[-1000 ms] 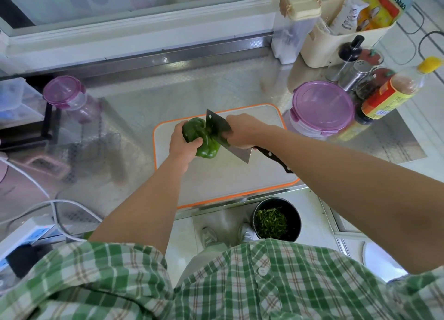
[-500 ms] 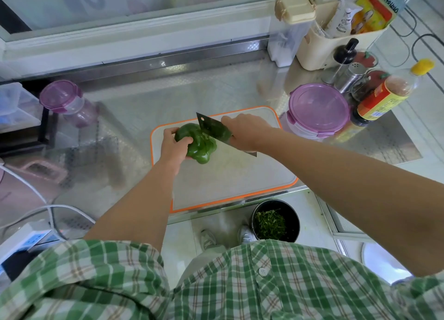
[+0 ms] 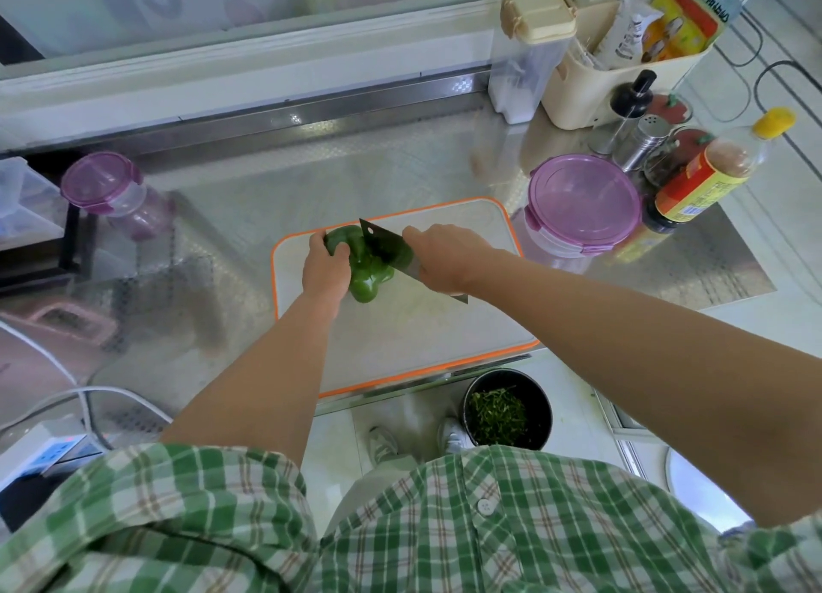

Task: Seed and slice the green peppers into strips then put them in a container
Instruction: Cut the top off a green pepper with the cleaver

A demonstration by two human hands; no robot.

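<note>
A whole green pepper [image 3: 367,276] lies on the white cutting board with an orange rim [image 3: 498,307]. My left hand [image 3: 324,270] grips the pepper from its left side. My right hand [image 3: 449,256] grips a cleaver [image 3: 384,247] whose dark blade rests against the pepper's right side, tip pointing away from me. The knife handle is hidden under my right hand. A round container with a purple lid [image 3: 582,207] stands just right of the board.
A smaller purple-lidded jar [image 3: 104,185] stands at the left. Sauce bottles [image 3: 711,178], shakers and a cream caddy [image 3: 622,67] crowd the back right. A black bin with green scraps [image 3: 507,410] sits on the floor below the counter edge. Cables and a power strip lie lower left.
The pepper and my left hand have shifted slightly left and back on the board. The cleaver blade has come down closer along the pepper's right side.
</note>
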